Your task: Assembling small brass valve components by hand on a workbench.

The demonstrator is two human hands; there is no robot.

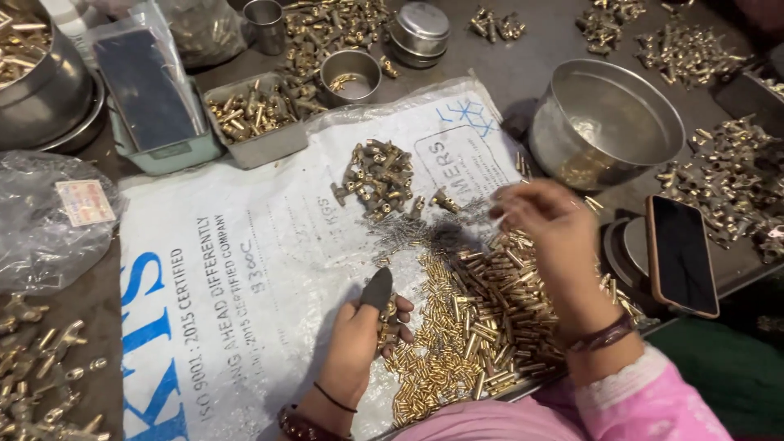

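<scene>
Sorting seems underway: left hand [366, 331] clamped on a few brass parts [389, 313], right hand [549, 219] pinching, contents unclear, above the brass pile [482, 318], where careful picking is needed.

A big white sack [269, 269] with blue and black print lies flat in the middle. A clear bag [49, 220] with a small pink label [84, 202] sits left. A dark phone [682, 255] lies right, screen black.
</scene>
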